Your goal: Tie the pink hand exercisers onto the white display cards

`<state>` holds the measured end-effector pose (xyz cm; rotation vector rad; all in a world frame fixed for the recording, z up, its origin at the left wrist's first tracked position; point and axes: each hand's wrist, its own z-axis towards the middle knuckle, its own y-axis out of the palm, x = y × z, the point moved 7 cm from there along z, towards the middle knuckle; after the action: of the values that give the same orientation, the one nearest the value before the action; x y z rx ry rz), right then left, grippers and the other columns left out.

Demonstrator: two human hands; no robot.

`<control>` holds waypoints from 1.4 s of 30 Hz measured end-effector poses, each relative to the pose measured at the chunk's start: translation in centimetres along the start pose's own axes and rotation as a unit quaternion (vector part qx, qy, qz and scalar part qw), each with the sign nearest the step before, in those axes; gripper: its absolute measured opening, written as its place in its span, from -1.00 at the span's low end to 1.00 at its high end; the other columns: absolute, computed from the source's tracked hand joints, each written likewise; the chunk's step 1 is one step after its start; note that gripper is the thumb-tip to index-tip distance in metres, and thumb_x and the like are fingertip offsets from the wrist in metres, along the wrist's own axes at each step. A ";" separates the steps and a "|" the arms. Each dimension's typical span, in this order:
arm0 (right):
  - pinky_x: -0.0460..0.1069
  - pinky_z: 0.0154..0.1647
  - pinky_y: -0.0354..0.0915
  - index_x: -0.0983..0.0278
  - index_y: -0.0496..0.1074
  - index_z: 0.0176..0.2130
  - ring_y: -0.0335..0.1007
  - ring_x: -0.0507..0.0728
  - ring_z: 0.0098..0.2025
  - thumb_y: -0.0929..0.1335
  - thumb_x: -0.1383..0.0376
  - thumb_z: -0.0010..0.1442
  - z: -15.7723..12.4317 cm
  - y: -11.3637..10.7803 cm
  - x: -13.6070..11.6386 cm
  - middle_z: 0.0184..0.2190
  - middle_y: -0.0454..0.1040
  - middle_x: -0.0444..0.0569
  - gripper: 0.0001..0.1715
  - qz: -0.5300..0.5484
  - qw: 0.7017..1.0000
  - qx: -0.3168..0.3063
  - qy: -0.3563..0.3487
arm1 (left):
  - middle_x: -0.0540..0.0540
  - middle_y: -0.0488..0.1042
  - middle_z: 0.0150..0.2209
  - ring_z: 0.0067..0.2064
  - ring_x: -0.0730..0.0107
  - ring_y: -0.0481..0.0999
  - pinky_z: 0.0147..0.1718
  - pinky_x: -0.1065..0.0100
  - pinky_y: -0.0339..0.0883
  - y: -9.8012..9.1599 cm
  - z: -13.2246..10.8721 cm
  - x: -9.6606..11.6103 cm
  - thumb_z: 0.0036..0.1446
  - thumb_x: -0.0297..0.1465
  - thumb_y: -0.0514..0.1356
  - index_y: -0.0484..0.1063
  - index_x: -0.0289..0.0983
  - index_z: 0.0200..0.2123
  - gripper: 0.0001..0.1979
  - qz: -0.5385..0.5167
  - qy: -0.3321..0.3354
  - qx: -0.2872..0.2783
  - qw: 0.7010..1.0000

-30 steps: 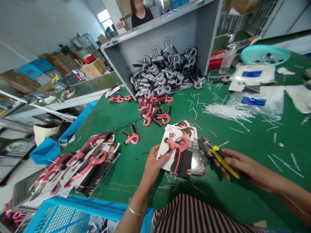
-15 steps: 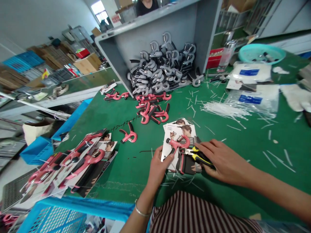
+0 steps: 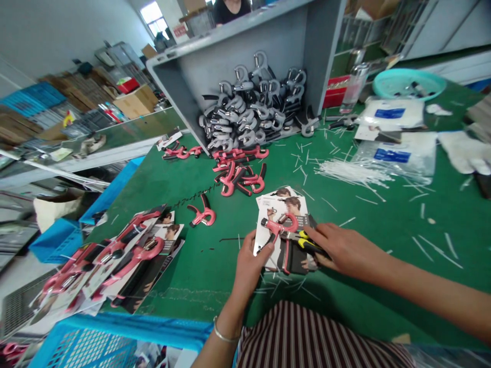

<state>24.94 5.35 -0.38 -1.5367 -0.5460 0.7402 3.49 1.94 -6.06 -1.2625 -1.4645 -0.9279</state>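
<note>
My left hand [image 3: 249, 263] is closed at the lower left of a printed backing card [image 3: 262, 232], its thumb pressing a black handle of the pink hand grip strengthener [image 3: 273, 226] on that card. My right hand [image 3: 339, 248] wraps round the yellow-and-black handles of a pair of pliers [image 3: 306, 241]. The pliers' metal jaws meet the strengthener's middle, near its spring; exactly what lies between them is too small to tell. Under this card lies another printed card. A loose pink hand grip strengthener [image 3: 202, 210] rests to the left.
A grey crate [image 3: 245, 38] on its side holds many grey strengtheners, with pink ones piled before it. Carded pink strengtheners [image 3: 111, 255] are stacked at left, above a blue basket [image 3: 95, 335]. White cable ties [image 3: 351, 173], plastic bags and a teal basin [image 3: 408, 84] lie right.
My right hand has shifted slightly left, and the pliers' handles look squeezed closer together. My left hand keeps its hold on the card and strengthener. The view has shifted slightly.
</note>
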 end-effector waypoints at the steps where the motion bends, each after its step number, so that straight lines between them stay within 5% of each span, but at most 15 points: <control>1: 0.07 -0.25 0.31 0.33 0.27 0.16 0.37 0.28 -0.18 0.30 0.24 0.25 0.1 0.3 0.2 -0.16 0.44 0.15 -0.49 0.011 1.000 -0.010 0.008 | -0.20 0.53 0.01 -0.01 0.11 0.52 -0.05 0.21 0.39 0.0 0.1 0.0 0.03 -0.25 0.35 0.34 -0.25 0.07 -0.46 -0.005 -0.007 0.002 1.000; 7: 0.02 -0.21 0.32 0.28 0.33 0.04 0.46 0.21 -0.19 0.27 0.25 0.31 0.6 0.9 1.3 -0.17 0.49 0.09 -0.67 0.147 0.988 -0.030 0.028 | -0.21 0.59 -0.17 -0.30 0.25 0.59 -0.31 0.30 0.45 0.1 -0.1 0.4 -0.07 -0.30 0.41 0.36 -0.33 -0.02 -0.45 -0.093 -0.082 -0.007 0.992; 11: 0.02 -0.14 0.32 0.27 0.33 0.06 0.47 0.20 -0.14 0.28 0.25 0.29 0.2 -0.4 1.0 -0.11 0.50 0.10 -0.65 0.216 0.976 -0.010 0.022 | -0.18 0.58 -0.13 -0.26 0.31 0.58 -0.26 0.33 0.45 0.0 -0.9 2.6 -0.03 -0.36 0.39 0.35 -0.31 -0.05 -0.53 -0.122 -0.050 -0.005 0.991; 14: 0.00 -0.18 0.31 0.24 0.39 -0.02 0.47 0.17 -0.20 0.30 0.31 0.24 -0.4 -2.0 -1.1 -0.18 0.52 0.05 -0.71 0.274 0.961 -0.028 -0.018 | -0.16 0.57 -0.12 -0.24 0.31 0.57 -0.31 0.36 0.46 -0.2 0.0 4.1 -0.04 -0.37 0.40 0.36 -0.30 -0.05 -0.53 -0.091 -0.019 0.003 0.996; 18: -0.02 -0.21 0.32 0.20 0.42 -0.06 0.46 0.15 -0.22 0.36 0.35 0.14 -0.6 -2.5 -5.7 -0.20 0.52 -0.02 -0.68 0.363 0.920 -0.098 -0.111 | -0.11 0.57 -0.22 -0.36 0.39 0.55 -0.39 0.37 0.46 -1.5 2.6 5.1 -0.06 -0.34 0.40 0.40 -0.33 -0.13 -0.58 -0.133 -0.010 0.099 0.986; 25: 0.12 0.08 0.29 0.24 0.24 0.13 0.38 0.19 0.01 0.23 0.21 0.33 1.7 1.8 -4.0 0.02 0.43 0.07 -0.60 0.496 0.858 0.041 0.128 | -0.14 0.57 -0.16 -0.21 0.31 0.58 -0.16 0.24 0.46 0.1 2.3 5.8 0.05 -0.39 0.33 0.43 -0.33 -0.16 -0.73 -0.306 0.016 0.106 0.946; 31: 0.23 0.29 0.09 0.29 0.13 0.24 0.21 0.25 0.23 0.25 0.25 0.28 2.2 2.2 -5.4 0.20 0.28 0.17 -0.43 0.443 0.881 0.073 0.153 | -0.13 0.57 -0.11 -0.12 0.31 0.58 -0.06 0.20 0.42 1.2 1.1 6.0 0.14 -0.37 0.28 0.41 -0.27 -0.11 -0.75 -0.330 0.059 0.141 0.932; 42: 0.17 0.25 0.16 0.28 0.18 0.20 0.26 0.22 0.18 0.25 0.26 0.28 2.7 2.0 -6.0 0.15 0.34 0.14 -0.49 0.427 0.884 0.103 0.163 | -0.11 0.51 -0.02 -0.05 0.30 0.55 -0.01 0.20 0.39 1.0 0.2 6.1 0.17 -0.29 0.26 0.31 -0.20 0.01 -0.64 -0.273 0.080 0.150 0.947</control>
<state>18.76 2.63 -1.58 -1.6330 0.5048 1.1186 4.36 3.84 -0.28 -0.5481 -1.7802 -1.0803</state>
